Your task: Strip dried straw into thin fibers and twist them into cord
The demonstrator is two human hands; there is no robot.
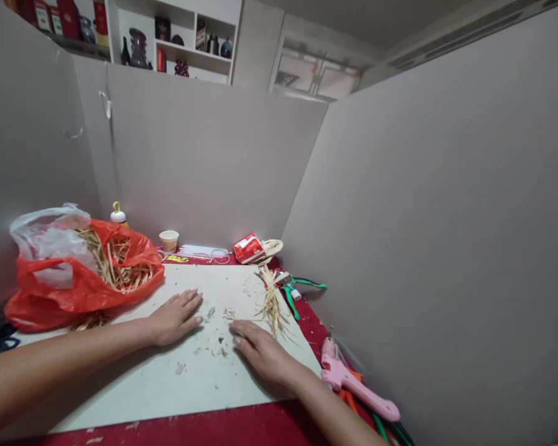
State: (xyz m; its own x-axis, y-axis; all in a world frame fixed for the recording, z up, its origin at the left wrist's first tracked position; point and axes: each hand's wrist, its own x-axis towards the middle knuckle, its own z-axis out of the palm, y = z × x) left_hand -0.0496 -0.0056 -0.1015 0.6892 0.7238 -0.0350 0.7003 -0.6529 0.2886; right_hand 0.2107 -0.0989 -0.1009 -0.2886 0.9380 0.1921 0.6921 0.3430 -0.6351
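My left hand (173, 320) lies palm down on a white board (167, 390), its fingers stretched out and nothing in them. On the same board rests my right hand (263, 354), palm down with the fingers slightly bent and no object visible in it. Between the two hands are dark smudges and small scraps. A tied bundle of dry straw (272, 302) lies just beyond my right hand. To the left, an orange-red plastic bag (69, 303) holds loose straw (105, 257) and a clear plastic bag.
Green-handled pliers (289, 297) and a pink glue gun (353, 384) lie along the right edge on red cloth (251, 427). A paper cup (168, 241), a red packet (248, 248) and a yellow-topped bottle (118, 215) stand at the back. Grey partitions (204, 155) enclose the table.
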